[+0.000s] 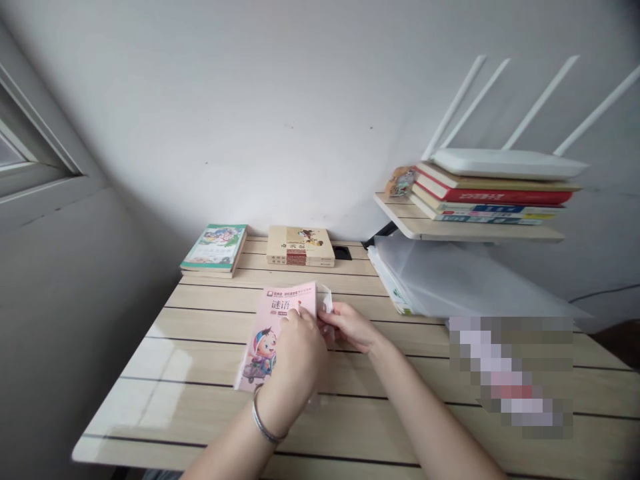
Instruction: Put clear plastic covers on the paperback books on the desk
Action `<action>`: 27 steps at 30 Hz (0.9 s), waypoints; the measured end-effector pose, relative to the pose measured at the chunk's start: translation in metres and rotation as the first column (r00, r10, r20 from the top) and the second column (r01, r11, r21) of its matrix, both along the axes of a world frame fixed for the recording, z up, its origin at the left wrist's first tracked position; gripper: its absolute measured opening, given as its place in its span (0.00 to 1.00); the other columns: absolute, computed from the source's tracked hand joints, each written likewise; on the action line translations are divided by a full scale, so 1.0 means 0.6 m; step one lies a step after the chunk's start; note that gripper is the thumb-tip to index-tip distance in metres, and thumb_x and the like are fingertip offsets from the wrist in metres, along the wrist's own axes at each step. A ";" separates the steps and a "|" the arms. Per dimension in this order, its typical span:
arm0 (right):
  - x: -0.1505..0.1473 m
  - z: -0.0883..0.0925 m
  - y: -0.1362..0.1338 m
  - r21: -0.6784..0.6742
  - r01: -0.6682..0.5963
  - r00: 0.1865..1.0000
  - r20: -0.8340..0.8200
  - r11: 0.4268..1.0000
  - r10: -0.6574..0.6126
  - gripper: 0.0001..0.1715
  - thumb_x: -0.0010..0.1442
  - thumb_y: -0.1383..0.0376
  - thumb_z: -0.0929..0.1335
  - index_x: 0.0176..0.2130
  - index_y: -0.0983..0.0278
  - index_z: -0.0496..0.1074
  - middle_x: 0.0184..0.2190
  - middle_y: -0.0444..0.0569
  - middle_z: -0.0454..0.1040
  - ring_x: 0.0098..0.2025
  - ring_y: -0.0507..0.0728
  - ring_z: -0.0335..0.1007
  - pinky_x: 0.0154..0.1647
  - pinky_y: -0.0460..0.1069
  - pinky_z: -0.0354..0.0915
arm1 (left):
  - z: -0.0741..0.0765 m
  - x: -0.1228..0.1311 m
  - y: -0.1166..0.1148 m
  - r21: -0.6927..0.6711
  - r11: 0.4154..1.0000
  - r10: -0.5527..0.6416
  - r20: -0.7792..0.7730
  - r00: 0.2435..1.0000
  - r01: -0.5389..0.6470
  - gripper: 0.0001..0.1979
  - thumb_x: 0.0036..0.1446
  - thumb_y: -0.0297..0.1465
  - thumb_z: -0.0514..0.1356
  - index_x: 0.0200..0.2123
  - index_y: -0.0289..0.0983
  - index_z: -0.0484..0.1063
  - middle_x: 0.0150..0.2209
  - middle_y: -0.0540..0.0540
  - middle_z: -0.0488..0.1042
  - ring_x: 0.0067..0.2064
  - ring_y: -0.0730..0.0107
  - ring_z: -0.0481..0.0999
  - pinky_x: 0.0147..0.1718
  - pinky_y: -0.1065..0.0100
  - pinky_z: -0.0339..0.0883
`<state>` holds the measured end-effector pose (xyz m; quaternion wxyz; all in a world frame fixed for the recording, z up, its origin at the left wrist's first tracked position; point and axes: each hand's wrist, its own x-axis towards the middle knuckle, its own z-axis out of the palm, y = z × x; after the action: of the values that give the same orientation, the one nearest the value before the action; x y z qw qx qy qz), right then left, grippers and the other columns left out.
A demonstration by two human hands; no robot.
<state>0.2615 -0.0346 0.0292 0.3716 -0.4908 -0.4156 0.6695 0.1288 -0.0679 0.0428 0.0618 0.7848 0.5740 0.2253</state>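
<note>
A pink book (pixel 265 327) with a cartoon child on its cover lies at the middle of the table, slightly turned. My left hand (pixel 301 347), with a silver bangle at the wrist, reaches across its right half, fingers curled onto the book near the right edge. Beyond that edge sticks out a clear plastic book cover (pixel 324 297). My right hand (pixel 353 327) pinches this plastic between thumb and fingers, close beside the left fingertips. The left hand hides the lower right of the book, and part of the plastic is out of sight.
Behind stand a green-covered book stack (pixel 215 250) and a beige book stack (pixel 300 245). At right, a raised shelf (pixel 450 231) bears books (pixel 500 195) and a white router (pixel 505 162). Plastic folders (pixel 440 273) lie beneath it, beside a pixelated patch. The wooden table (pixel 165 360) meets the wall.
</note>
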 end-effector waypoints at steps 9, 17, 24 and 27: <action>-0.002 0.001 0.002 -0.045 0.076 0.995 0.072 0.996 -0.072 0.18 0.51 0.53 0.71 0.25 0.64 0.66 0.21 0.44 0.73 0.21 0.52 0.70 0.21 0.46 0.64 | 0.095 -0.048 0.019 -0.195 0.980 0.030 -0.050 0.998 -0.039 0.19 0.50 0.20 0.50 0.46 0.28 0.69 0.28 0.37 0.74 0.29 0.59 0.75 0.26 0.66 0.62; 0.019 0.011 0.000 0.166 0.057 0.981 0.173 0.984 -0.086 0.23 0.43 0.57 0.76 0.36 0.67 0.75 0.36 0.52 0.80 0.36 0.59 0.76 0.36 0.51 0.70 | 0.144 -0.188 0.044 -0.425 0.904 0.193 0.505 0.841 0.047 0.12 0.49 0.29 0.55 0.37 0.34 0.71 0.22 0.50 0.72 0.24 0.68 0.72 0.23 0.71 0.62; 0.044 0.010 0.013 0.112 0.133 0.962 0.223 0.985 -0.156 0.17 0.44 0.65 0.76 0.35 0.67 0.74 0.32 0.51 0.80 0.31 0.58 0.77 0.29 0.49 0.71 | 0.056 -0.273 0.003 -0.645 0.760 0.476 0.640 0.604 0.084 0.35 0.45 0.35 0.60 0.57 0.33 0.57 0.34 0.42 0.77 0.31 0.60 0.77 0.22 0.66 0.69; 0.039 0.011 0.014 0.109 0.134 0.956 0.246 0.985 -0.157 0.18 0.42 0.64 0.77 0.33 0.66 0.72 0.30 0.49 0.80 0.29 0.57 0.76 0.27 0.49 0.71 | 0.014 -0.294 -0.016 -0.658 0.750 0.527 0.659 0.537 0.070 0.42 0.45 0.39 0.62 0.62 0.39 0.48 0.38 0.43 0.76 0.31 0.62 0.77 0.24 0.65 0.69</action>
<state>0.2851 -0.0264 0.0358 0.3858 -0.5841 -0.4527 0.5523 -0.0476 -0.0772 0.0514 0.5376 0.4349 0.6221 0.3671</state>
